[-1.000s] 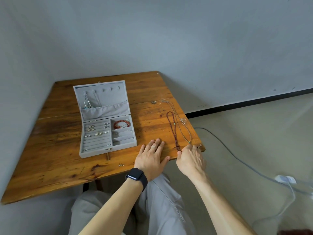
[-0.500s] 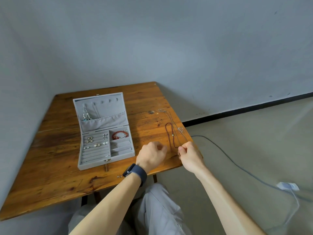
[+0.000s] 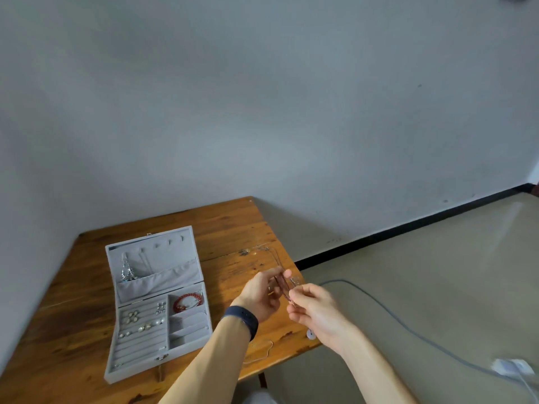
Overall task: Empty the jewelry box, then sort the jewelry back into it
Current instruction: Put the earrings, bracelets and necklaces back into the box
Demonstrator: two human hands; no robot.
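Note:
A grey jewelry box (image 3: pixel 112 365) lies open on the wooden table (image 3: pixel 73 322). Its tray holds earrings in the ring rows (image 3: pixel 140 323) and a red bead bracelet (image 3: pixel 186 301) in a side compartment; a silver piece (image 3: pixel 127 271) hangs in the lid. Both hands are raised above the table's right side. My left hand (image 3: pixel 264 293) and my right hand (image 3: pixel 313 310) pinch a dark red cord necklace (image 3: pixel 284 288) between them. A thin silver chain (image 3: pixel 274 255) trails on the table behind the hands.
A small pale ring pendant (image 3: pixel 311 334) and a thin chain (image 3: pixel 262 352) lie near the table's front right edge. A grey cable (image 3: pixel 408 325) runs across the floor to a white adapter (image 3: pixel 509 367). Walls stand close behind and left of the table.
Both hands have lifted off the table, raising the red cord necklace between them. The left hand went from flat on the table to pinching the cord. The camera tilted upward.

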